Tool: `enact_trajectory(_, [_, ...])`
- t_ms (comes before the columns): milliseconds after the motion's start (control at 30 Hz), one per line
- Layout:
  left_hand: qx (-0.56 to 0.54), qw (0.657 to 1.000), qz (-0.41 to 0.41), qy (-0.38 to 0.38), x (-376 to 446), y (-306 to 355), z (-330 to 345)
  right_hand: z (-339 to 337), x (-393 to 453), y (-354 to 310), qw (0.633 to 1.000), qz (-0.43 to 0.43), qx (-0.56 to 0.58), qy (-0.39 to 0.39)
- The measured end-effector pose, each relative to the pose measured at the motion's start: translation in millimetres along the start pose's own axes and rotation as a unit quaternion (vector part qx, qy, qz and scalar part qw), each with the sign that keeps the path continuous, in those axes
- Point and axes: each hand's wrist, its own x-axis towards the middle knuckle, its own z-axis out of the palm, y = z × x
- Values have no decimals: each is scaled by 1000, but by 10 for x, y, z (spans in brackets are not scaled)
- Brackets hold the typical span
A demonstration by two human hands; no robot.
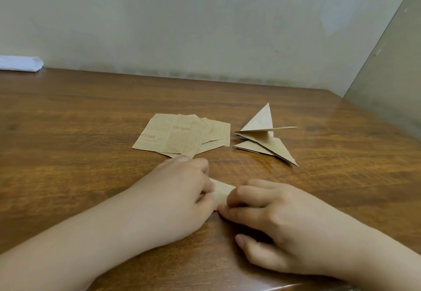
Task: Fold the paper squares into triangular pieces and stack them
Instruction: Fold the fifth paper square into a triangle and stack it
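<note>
I sat at a wooden table (68, 117), its brown top streaked with darker grain and polished enough to catch a soft sheen toward the right side. Behind it rose a pale, greenish-grey wall (182, 21), smudged and stained along the bottom where it met the table's far edge. A second wall (391, 81) closed in on my right, meeting the first in a corner. At the far left, against the wall, lay a folded white cloth (20, 62). The light was even and dim.
</note>
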Motion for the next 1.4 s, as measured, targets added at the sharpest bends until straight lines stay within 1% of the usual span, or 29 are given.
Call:
enact_trajectory(100, [11,1000,11,-2,-4,4,5,21,-48,11,996,29,82,35])
enact_trajectory(167, [8,1000,14,4,-8,1,0,52,-58,17,991,54,106,62])
enact_trajectory(300, [7,1000,16,-1,-6,-8,-1,95,-151,100,984,104,103,102])
enact_trajectory(367, [6,1000,13,-5,-8,-18,1,95,-182,138,981,124,107,107])
enact_trajectory(500, [9,1000,14,-18,1,-9,3,72,-191,230,977,159,72,122])
enact_trajectory(633, [16,1000,3,-23,14,2,12,33,-149,222,984,143,-10,104])
enact_trajectory(667, [19,1000,1,-24,16,5,10,33,-117,199,983,148,-10,108])
enact_trajectory(733, [12,1000,-3,-28,24,6,2,51,-41,156,975,166,53,135])
enact_trajectory(800, [-7,1000,-8,-25,43,12,4,74,82,112,966,188,112,140])
enact_trajectory(867, [-13,1000,-15,-8,59,29,24,146,192,78,959,204,137,144])
enact_trajectory(967, [5,1000,-21,18,50,67,82,245,277,13,945,225,165,171])
enact_trajectory(1133, [29,998,-40,30,-5,120,150,334,282,17,955,214,120,165])
enact_trajectory(1400, [85,992,-96,12,-174,19,39,325,293,17,958,210,101,165])
